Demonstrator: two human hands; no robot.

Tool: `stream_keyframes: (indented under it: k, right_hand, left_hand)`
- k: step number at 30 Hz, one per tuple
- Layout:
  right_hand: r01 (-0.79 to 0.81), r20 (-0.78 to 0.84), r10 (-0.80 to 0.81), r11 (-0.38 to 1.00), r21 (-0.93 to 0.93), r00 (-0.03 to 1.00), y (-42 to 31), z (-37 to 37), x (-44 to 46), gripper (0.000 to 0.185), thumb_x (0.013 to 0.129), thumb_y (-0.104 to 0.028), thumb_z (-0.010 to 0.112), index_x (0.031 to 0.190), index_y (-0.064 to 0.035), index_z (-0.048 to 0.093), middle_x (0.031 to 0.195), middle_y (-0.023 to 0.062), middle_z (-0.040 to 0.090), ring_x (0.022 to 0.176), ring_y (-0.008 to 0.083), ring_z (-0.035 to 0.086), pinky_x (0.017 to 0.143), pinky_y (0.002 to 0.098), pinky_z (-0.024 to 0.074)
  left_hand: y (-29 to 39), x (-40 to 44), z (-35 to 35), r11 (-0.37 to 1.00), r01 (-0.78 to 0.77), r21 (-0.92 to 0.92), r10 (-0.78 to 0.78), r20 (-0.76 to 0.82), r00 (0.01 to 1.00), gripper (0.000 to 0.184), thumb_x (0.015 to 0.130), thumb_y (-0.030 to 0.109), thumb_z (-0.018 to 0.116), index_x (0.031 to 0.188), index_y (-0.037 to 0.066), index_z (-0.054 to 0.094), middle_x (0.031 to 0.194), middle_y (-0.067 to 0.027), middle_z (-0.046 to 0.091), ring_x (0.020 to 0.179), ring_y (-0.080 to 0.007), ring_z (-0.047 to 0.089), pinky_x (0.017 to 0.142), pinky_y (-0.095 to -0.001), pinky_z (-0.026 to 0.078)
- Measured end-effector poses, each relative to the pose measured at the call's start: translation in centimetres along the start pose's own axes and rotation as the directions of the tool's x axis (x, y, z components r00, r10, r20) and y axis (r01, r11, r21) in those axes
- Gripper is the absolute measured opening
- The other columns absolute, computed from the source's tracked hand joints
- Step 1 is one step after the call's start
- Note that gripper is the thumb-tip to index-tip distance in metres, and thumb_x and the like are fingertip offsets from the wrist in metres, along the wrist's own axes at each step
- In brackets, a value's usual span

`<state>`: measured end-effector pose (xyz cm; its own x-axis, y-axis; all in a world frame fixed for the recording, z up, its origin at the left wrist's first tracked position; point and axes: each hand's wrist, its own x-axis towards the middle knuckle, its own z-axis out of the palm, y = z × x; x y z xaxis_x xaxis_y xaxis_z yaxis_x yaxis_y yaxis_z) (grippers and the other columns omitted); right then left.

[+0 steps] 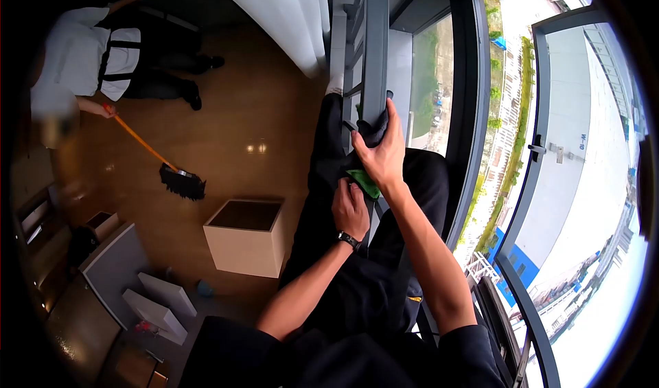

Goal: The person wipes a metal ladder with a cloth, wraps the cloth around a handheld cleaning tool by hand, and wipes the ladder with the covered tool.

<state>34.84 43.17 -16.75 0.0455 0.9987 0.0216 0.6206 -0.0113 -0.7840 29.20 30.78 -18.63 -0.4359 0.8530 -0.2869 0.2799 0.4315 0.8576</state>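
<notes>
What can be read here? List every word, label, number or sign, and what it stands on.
Nothing can be read with certainty.
Pale building wall outside: a short dark marking, too small and blurred to read.
Wristband: no legible lettering.

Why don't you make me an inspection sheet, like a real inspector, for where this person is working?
Surface: brown floor, shiny, with bright reflections.
Job's things: green cloth between the hands; gray metal bar ahead of them.
Clutter: open-topped box on the floor.
Hands: left hand has fingers curled at the cloth's edge and a dark wristband; right hand is by the bar's near end, its grip unclear.
Cables: nothing seen.
Surroundings: co-worker holding a mop with an orange handle; white curtain; open window on the picture's right side.
</notes>
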Motion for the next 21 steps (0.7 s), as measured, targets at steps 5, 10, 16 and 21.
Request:
stream_keyframes:
  k: [5,10,16,21]
  right_hand:
    - [0.144,-0.184,-0.158,0.986,-0.087,0.970,-0.6,0.1,-0.2,0.059,0.068,-0.020,0.077,0.119,-0.0053,0.051,0.120,0.0176,0.047,0.107,0.0371,0.051,0.087,0.0416,0.0478]
    - [0.099,-0.131,-0.111,0.991,-0.090,0.985,-0.6,0.3,-1.2,0.061,0.071,-0.020,0.075,0.123,-0.0024,0.047,0.119,0.0194,0.050,0.106,0.0376,0.052,0.085,0.0420,0.0484]
    - [-0.002,0.059,0.004,1.000,-0.025,0.998,-1.0,-0.7,-3.9,0.091,0.074,-0.019,0.072,0.146,0.0003,0.018,0.137,0.0275,0.042,0.120,0.0428,0.049,0.096,0.0419,0.0456]
    - [-0.151,0.180,0.087,0.913,0.380,0.980,-0.3,-2.5,-4.0,0.098,0.074,-0.019,0.074,0.148,0.0004,0.013,0.148,0.0289,0.028,0.138,0.0384,0.030,0.110,0.0398,0.0300]
  left_hand:
    - [0.1,0.3,0.4,1.000,-0.015,0.001,0.015,0.002,1.000,0.027,0.097,0.023,0.038,0.094,-0.002,0.048,0.082,-0.0263,0.055,0.080,-0.0473,0.052,0.066,-0.0472,0.040]
    - [0.1,-0.2,-0.3,1.000,-0.010,0.003,0.010,0.010,1.000,0.027,0.097,0.022,0.038,0.098,-0.003,0.050,0.085,-0.0270,0.057,0.082,-0.0474,0.052,0.068,-0.0474,0.040]
    - [-0.6,-0.3,-0.2,0.999,0.026,-0.046,-0.025,0.039,0.999,0.021,0.095,0.017,0.043,0.099,-0.002,0.051,0.093,-0.0240,0.058,0.086,-0.0423,0.055,0.072,-0.0451,0.044]
    - [2.7,0.3,-1.2,0.948,-0.303,-0.096,0.302,-0.017,0.953,0.034,0.092,0.017,0.050,0.121,-0.002,0.049,0.112,-0.0160,0.055,0.100,-0.0327,0.052,0.089,-0.0383,0.040]
